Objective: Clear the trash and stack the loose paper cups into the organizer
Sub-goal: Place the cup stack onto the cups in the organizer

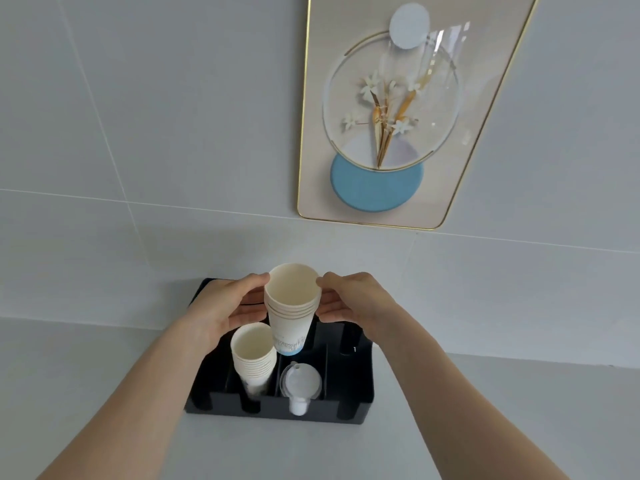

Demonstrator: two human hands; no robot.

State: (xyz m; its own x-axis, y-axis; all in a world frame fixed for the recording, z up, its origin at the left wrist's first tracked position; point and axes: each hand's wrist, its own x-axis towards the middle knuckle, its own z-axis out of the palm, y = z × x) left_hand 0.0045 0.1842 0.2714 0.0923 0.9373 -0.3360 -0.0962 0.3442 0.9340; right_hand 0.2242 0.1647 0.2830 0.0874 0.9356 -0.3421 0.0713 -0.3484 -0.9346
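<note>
Both hands held a nested paper cup stack [292, 308] upright above the black organizer [349, 407], left hand [225, 311] and right hand [353, 301] fingers closed on its sides near the rims. A second cup stack [252, 355] sat in a front compartment; clear plastic lids [300, 381] in the next one (rightward), on a grey counter [104, 358]

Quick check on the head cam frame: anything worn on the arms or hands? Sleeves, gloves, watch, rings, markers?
Nothing visible. The left hand and right hand are bare, with no gloves and no rings that can be made out. Both forearms are uncovered up to the frame's lower edge: no sleeves, watch, bands, cables or tracking markers in view.
</note>
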